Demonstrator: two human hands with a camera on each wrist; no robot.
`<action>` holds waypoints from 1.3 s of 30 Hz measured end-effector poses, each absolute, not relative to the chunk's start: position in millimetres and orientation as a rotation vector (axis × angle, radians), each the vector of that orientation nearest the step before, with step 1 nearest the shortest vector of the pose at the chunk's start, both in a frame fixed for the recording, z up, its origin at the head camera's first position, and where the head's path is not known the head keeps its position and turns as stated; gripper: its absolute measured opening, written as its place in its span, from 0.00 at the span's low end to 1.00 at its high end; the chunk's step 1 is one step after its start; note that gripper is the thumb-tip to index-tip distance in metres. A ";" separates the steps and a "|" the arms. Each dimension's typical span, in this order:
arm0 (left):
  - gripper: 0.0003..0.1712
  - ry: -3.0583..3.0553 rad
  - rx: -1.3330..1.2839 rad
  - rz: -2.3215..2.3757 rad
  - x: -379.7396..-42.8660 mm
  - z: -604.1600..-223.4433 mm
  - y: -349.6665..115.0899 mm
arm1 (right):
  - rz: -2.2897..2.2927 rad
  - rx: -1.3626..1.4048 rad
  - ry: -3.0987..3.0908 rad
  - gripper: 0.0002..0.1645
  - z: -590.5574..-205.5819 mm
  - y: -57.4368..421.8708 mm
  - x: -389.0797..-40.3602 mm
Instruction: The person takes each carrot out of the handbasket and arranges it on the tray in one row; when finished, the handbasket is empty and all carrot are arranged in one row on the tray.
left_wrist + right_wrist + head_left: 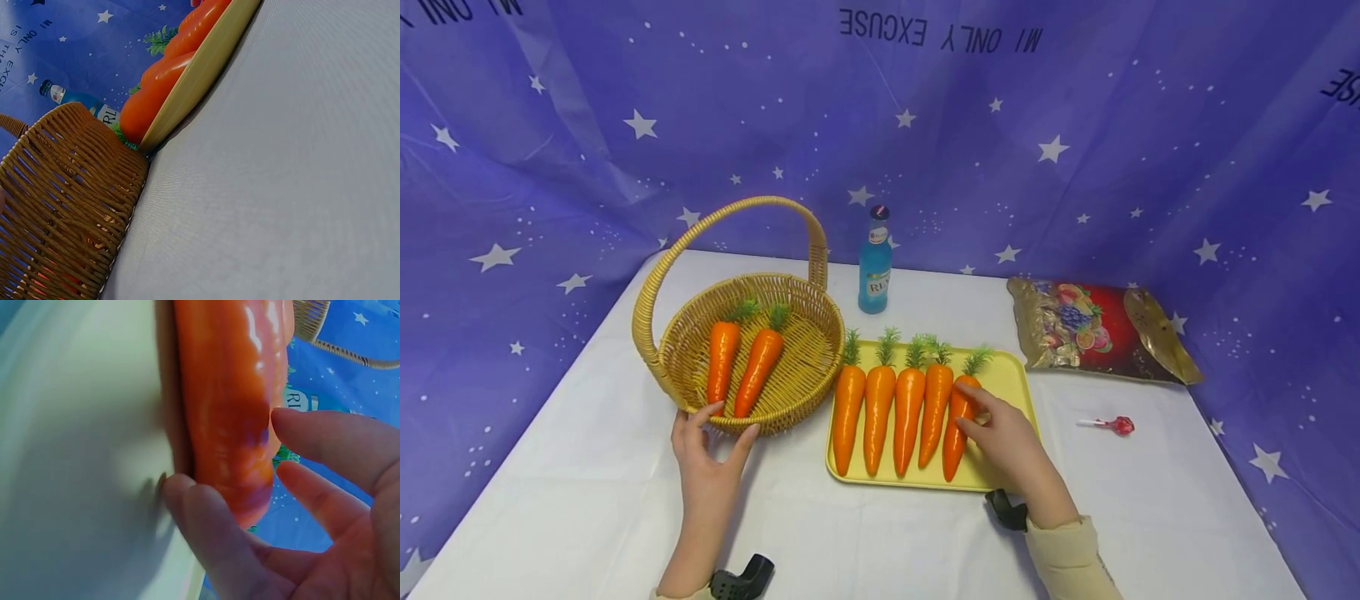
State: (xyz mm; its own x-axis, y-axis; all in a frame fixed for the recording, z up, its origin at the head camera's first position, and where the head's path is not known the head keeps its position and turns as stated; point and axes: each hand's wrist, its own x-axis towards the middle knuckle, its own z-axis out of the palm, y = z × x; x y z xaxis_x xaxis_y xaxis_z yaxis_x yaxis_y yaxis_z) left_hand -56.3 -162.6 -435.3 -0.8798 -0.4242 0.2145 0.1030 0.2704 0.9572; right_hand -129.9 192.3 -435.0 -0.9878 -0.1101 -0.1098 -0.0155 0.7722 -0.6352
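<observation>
Two carrots (pixel 761 367) with green tops lie inside a round wicker basket (pixel 830 333). My left hand (pixel 706 467) holds the basket's near rim, fingers over the edge and thumb outside. In the left wrist view, the basket's woven side (pixel 69 181) fills the lower left. Several more carrots (pixel 848 421) lie side by side on a yellow tray (pixel 1011 392). Around the rightmost carrot (pixel 955 442) on the tray, my right hand (pixel 1003 437) has its thumb and fingers. The right wrist view has that carrot (pixel 228 394) between thumb and fingertips, still low against the tray.
Behind the tray stands a blue bottle (pixel 874 275). A red and gold bag (pixel 1097 333) lies at the back right, with a wrapped lollipop (pixel 1120 425) in front of it. The basket's tall handle (pixel 700 229) arches over its opening. A starry curtain (pixel 940 150) hangs behind the white table.
</observation>
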 end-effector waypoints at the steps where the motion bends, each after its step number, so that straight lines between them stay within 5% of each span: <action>1: 0.30 -2.115 0.286 -1.641 -56.3 -435.2 -162.7 | -0.990 -0.101 2.834 0.33 -434.5 192.1 -129.7; 14: 0.33 -2.146 0.349 -1.634 -64.2 -466.3 -175.3 | -0.914 -0.172 3.023 0.32 -399.4 180.9 -131.5; 27: 0.31 -2.119 0.312 -1.670 -55.3 -435.3 -163.9 | -1.125 -0.504 2.885 0.34 -364.2 108.8 -139.2; 39: 0.34 -2.118 0.325 -1.666 -66.2 -474.1 -178.8 | -1.275 -0.800 2.590 0.33 -368.6 38.4 -171.1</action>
